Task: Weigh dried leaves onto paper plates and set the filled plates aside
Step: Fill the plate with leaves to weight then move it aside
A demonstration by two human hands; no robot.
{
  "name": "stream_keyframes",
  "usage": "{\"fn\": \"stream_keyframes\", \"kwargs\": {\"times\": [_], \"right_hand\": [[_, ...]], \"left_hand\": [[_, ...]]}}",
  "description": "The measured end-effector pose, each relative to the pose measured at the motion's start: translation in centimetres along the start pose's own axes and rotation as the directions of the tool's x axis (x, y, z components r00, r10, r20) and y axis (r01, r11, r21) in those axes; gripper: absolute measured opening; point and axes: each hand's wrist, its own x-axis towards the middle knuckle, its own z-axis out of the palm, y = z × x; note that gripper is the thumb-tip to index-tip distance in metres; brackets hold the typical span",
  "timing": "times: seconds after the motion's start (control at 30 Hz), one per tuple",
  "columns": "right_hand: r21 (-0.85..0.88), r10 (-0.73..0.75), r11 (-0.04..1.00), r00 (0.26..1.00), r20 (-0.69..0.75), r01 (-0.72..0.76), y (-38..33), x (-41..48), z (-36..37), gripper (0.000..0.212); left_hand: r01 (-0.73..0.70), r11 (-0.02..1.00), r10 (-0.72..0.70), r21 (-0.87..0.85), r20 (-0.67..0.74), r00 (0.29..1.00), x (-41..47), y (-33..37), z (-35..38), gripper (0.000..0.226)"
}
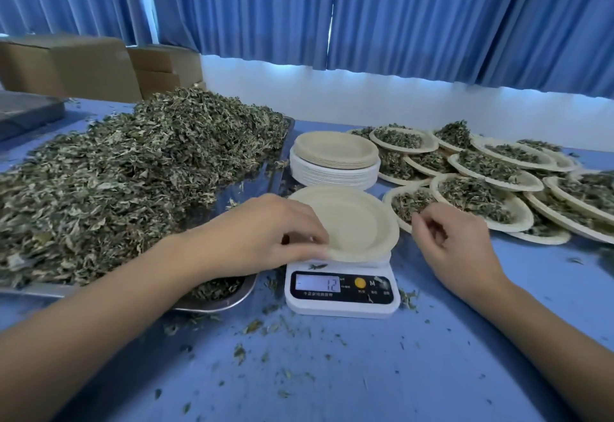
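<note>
**leafnoob:** ok so what are the hands actually doing here?

**scaleguy:** the left hand point(275, 232) has its fingers curled over the left rim of an empty paper plate point(355, 222) and is pinching it. that plate sits on top of the white scale point(342, 308), in the near middle of the desk point(382, 381). the display shows 12. the right hand point(458, 242) hangs just right of the scale with its fingers loosely curled, and there's nothing in it as far as i can see.

**leafnoob:** and where's the leaf stuff?

**scaleguy:** there's a big heap of dried leaves point(133, 172) on a metal tray point(219, 303) to the left. the left forearm crosses the tray's near right corner. just beyond the scale is a stack of empty plates point(335, 169), tan ones on top of white ones. off to the right are the filled plates point(478, 195), each with a mound of leaves, overlapping each other toward the right edge. the nearest one is right by the right hand's fingers. leaf crumbs are scattered over the blue desk around the scale. there are cardboard boxes point(83, 66) far left, in front of the blue curtains point(432, 16).
</note>
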Motion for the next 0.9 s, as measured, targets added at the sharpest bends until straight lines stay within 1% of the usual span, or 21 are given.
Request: {"fn": "stream_keyframes", "kwargs": {"times": [0.03,0.07,0.13,0.17,0.2,0.23,0.3,0.33,0.37,0.4,0.47,0.5,0.53,0.57,0.6,0.63,0.67,0.7,0.73,0.83,0.9], "right_hand": [[-0.002,-0.014,1.000,1.000,0.022,0.014,0.0,-0.2,-0.1,0.033],[-0.009,-0.034,0.999,0.998,0.053,0.035,0.0,-0.4,-0.1,0.034],[-0.021,-0.072,0.997,0.992,0.108,0.074,0.0,-0.7,0.2,0.035],[-0.020,-0.083,0.996,0.989,0.123,0.086,-0.1,-0.7,0.3,0.035],[-0.018,-0.091,0.995,0.987,0.136,0.094,-0.2,-0.7,0.5,0.034],[-0.016,-0.099,0.995,0.984,0.145,0.102,-0.3,-0.7,0.6,0.034],[-0.015,-0.112,0.993,0.982,0.150,0.115,-0.4,-0.7,0.6,0.034],[-0.015,-0.112,0.993,0.982,0.149,0.116,-0.4,-0.8,0.6,0.034],[-0.017,-0.109,0.994,0.983,0.149,0.113,-0.3,-0.8,0.6,0.035],[-0.023,-0.104,0.994,0.983,0.149,0.108,-0.3,-0.8,0.5,0.035],[-0.038,-0.096,0.994,0.984,0.147,0.103,-0.1,-0.7,0.3,0.036],[-0.045,-0.093,0.994,0.985,0.145,0.101,-0.1,-0.6,0.3,0.036],[-0.050,-0.089,0.994,0.986,0.141,0.097,-0.1,-0.6,0.2,0.037],[-0.052,-0.084,0.994,0.987,0.137,0.092,-0.1,-0.6,0.2,0.037],[-0.055,-0.079,0.995,0.988,0.133,0.087,-0.1,-0.6,0.2,0.038],[-0.061,-0.077,0.995,0.989,0.130,0.085,-0.1,-0.6,0.2,0.038],[-0.067,-0.076,0.994,0.989,0.130,0.086,-0.1,-0.6,0.2,0.038],[-0.071,-0.077,0.994,0.988,0.133,0.087,-0.1,-0.6,0.3,0.038],[-0.072,-0.080,0.993,0.988,0.135,0.091,-0.1,-0.6,0.3,0.039],[-0.072,-0.087,0.993,0.986,0.143,0.098,-0.1,-0.6,0.4,0.039],[-0.075,-0.086,0.992,0.986,0.146,0.098,0.0,-0.6,0.5,0.039]], "left_hand": [[0.023,0.997,-0.028,-0.068,-0.065,0.998,0.0,0.0,-0.1,0.030],[0.050,0.995,-0.062,-0.088,-0.137,0.989,0.0,-0.1,-0.2,0.032],[0.162,0.986,-0.167,-0.041,-0.270,0.948,-0.3,-0.5,-0.6,0.031],[0.255,0.967,-0.241,0.000,-0.324,0.915,-0.6,-1.0,-0.8,0.029],[0.364,0.930,-0.323,0.060,-0.344,0.882,-1.0,-1.5,-1.0,0.027],[0.472,0.871,-0.413,0.136,-0.317,0.853,-1.4,-2.0,-1.1,0.026],[0.626,0.721,-0.613,0.297,-0.147,0.776,-2.2,-2.7,-1.0,0.024],[0.648,0.667,-0.684,0.367,-0.042,0.728,-2.5,-2.8,-0.9,0.021],[0.647,0.640,-0.722,0.414,0.035,0.691,-2.6,-2.7,-0.8,0.020],[0.642,0.630,-0.736,0.437,0.072,0.674,-2.7,-2.4,-0.8,0.019],[0.641,0.604,-0.753,0.473,0.077,0.654,-2.7,-1.4,-1.2,0.024],[0.636,0.559,-0.778,0.531,0.070,0.625,-2.7,-1.0,-1.3,0.030],[0.620,0.477,-0.822,0.623,0.066,0.566,-2.7,-0.7,-1.4,0.038],[0.595,0.377,-0.875,0.710,0.062,0.481,-2.7,-0.5,-1.3,0.049],[0.583,0.296,-0.919,0.757,0.059,0.390,-2.8,-0.3,-1.3,0.059],[0.598,0.255,-0.946,0.760,0.067,0.317,-2.8,-0.1,-1.3,0.066],[0.628,0.246,-0.957,0.739,0.083,0.277,-2.8,0.0,-1.3,0.069],[0.651,0.256,-0.958,0.715,0.097,0.270,-2.9,0.0,-1.3,0.069],[0.662,0.274,-0.953,0.697,0.106,0.283,-2.9,0.1,-1.4,0.068],[0.644,0.378,-0.912,0.665,0.146,0.384,-3.2,0.0,-1.4,0.065],[0.605,0.465,-0.864,0.647,0.182,0.470,-3.3,-0.2,-1.2,0.056]]}}
